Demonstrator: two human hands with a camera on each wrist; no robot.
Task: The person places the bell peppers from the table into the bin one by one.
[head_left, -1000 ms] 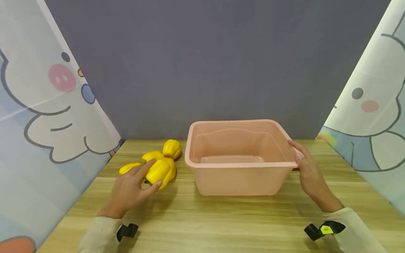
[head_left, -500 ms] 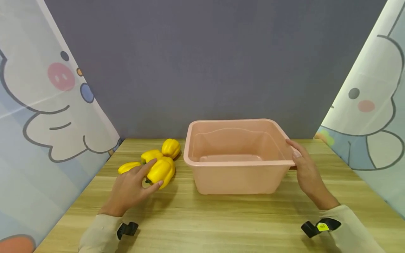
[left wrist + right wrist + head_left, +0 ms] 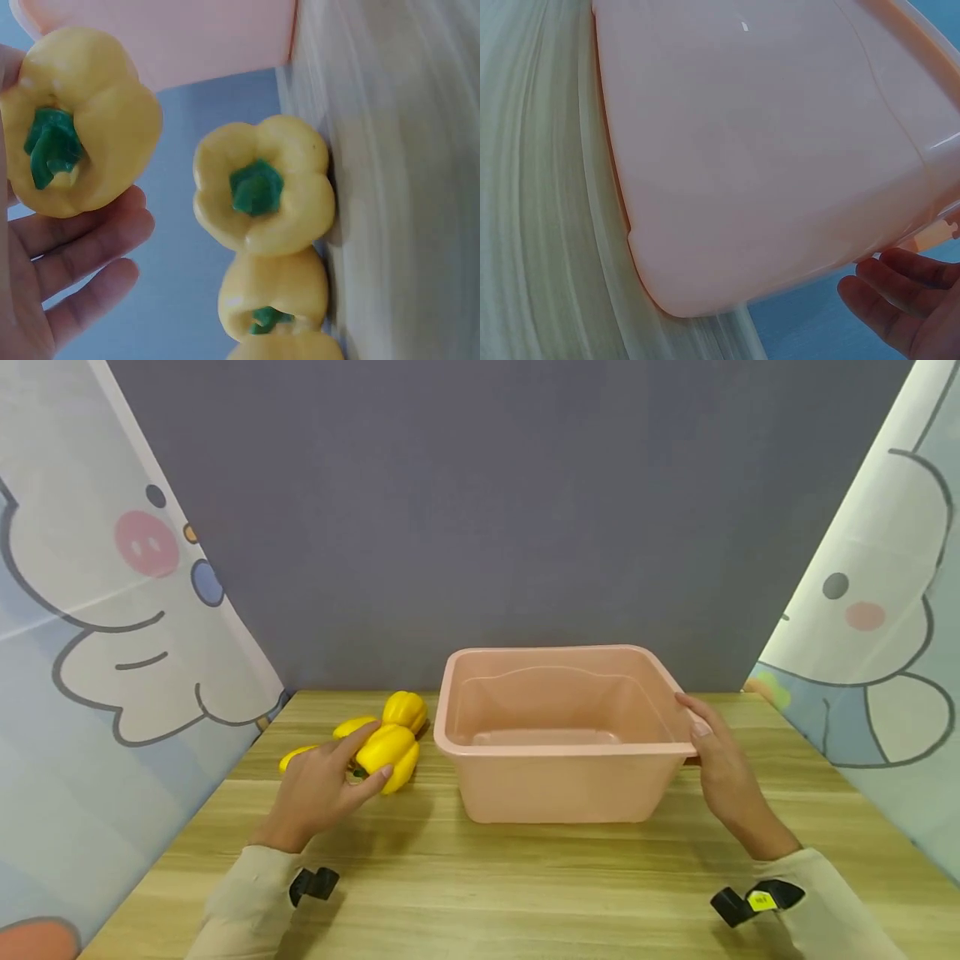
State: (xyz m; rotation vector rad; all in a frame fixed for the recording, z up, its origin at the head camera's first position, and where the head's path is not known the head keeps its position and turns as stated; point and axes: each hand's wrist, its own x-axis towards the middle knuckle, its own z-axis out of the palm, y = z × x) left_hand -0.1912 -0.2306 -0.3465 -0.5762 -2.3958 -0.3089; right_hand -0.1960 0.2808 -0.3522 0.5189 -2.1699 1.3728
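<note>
My left hand point(image 3: 375, 750) grips a yellow bell pepper point(image 3: 401, 752) with thumb and fingers, just left of a pink plastic tub point(image 3: 562, 793). In the left wrist view this held pepper point(image 3: 82, 120) is off the table, stem toward the camera, with my fingers point(image 3: 90, 247) curled below it. Three more yellow peppers point(image 3: 262, 187) lie in a row on the wood. My right hand point(image 3: 701, 735) holds the tub's right rim, thumb on top. The right wrist view shows the tub's side wall point(image 3: 765, 150) and my fingers point(image 3: 900, 289) under the rim. The tub looks empty.
The wooden table point(image 3: 487, 885) stretches in front of the tub toward me. A grey wall point(image 3: 480, 510) stands behind it, and cartoon-printed curtains point(image 3: 90, 610) close in both sides. The other peppers point(image 3: 405, 710) sit at the back left near the tub's corner.
My left hand has closed on the nearest pepper and raised it slightly, up and right toward the tub. The right hand stays on the tub's rim.
</note>
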